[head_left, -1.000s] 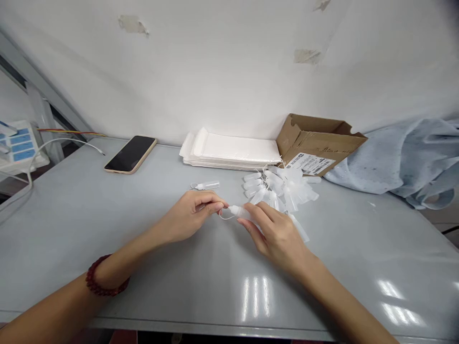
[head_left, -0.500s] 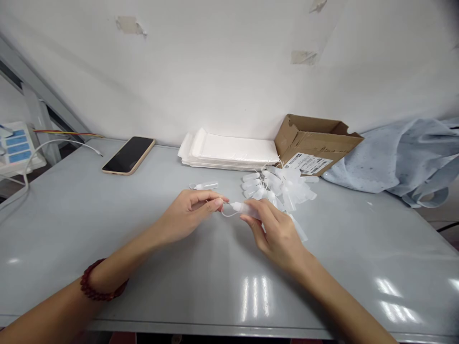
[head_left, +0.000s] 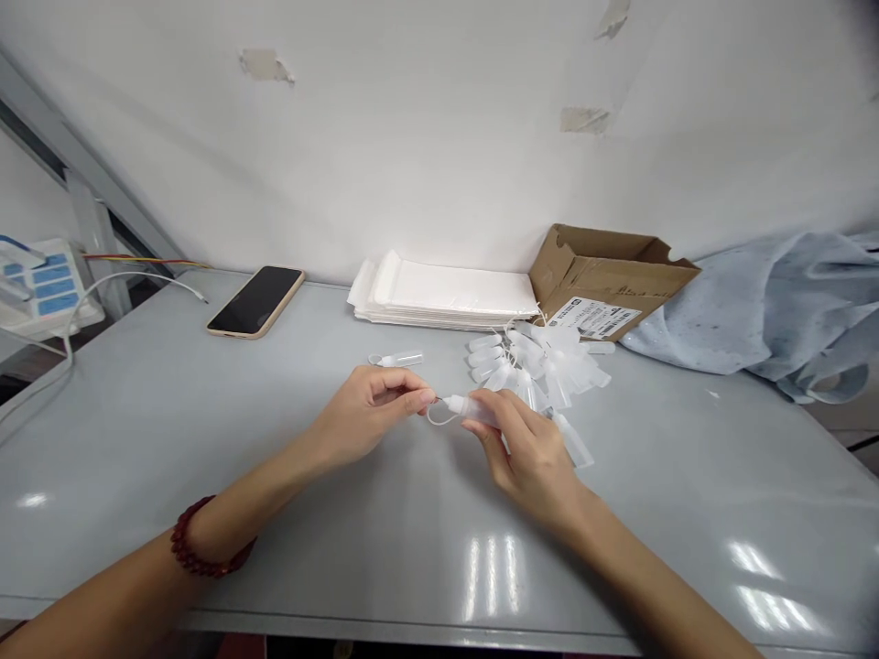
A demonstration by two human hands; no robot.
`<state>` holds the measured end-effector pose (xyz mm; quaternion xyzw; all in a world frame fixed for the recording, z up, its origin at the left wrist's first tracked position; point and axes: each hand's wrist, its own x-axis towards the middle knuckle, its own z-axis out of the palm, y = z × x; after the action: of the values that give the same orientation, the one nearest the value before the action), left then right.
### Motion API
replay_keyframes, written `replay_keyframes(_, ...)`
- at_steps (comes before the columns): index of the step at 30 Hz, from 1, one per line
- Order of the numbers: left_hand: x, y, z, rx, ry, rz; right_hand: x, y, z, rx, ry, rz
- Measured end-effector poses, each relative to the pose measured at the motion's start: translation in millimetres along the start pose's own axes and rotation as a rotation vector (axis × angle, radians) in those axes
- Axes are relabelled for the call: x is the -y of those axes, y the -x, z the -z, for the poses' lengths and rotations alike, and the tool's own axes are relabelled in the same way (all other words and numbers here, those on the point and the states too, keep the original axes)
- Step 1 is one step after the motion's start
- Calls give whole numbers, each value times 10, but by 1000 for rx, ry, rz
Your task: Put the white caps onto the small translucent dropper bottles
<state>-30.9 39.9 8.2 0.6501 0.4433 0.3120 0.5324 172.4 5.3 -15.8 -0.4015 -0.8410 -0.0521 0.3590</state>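
Note:
My right hand (head_left: 532,448) is closed round a small clear plastic tube (head_left: 471,407) with a white cap end. A thin white loop (head_left: 438,417) hangs from that cap. My left hand (head_left: 371,416) pinches the loop's end with thumb and forefinger, just left of the tube. Both hands hover low over the grey table (head_left: 206,430). Behind my right hand lies a bunch of similar clear tubes (head_left: 542,361) tied on strings. One single tube (head_left: 396,360) lies apart, beyond my left hand.
A stack of white flat bags (head_left: 446,295) lies against the wall. An open cardboard box (head_left: 604,279) stands to its right, then a light blue cloth (head_left: 762,307). A phone (head_left: 255,300) lies at the back left. A power strip (head_left: 41,288) with a white cable sits at the far left.
The hands have barely moved; the left fingertips stay pinched at the loop by the tube's cap. The view has shifted slightly.

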Motion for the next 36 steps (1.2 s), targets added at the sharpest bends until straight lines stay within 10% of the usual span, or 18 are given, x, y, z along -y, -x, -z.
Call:
replay_keyframes(26,-104,53,121,-140,-218,4,9,-26,12,-42,-53,29)
replay_keyframes(36,-81,68,-4,-30,-152,-82,57,-5,-14,-42,-55,29)
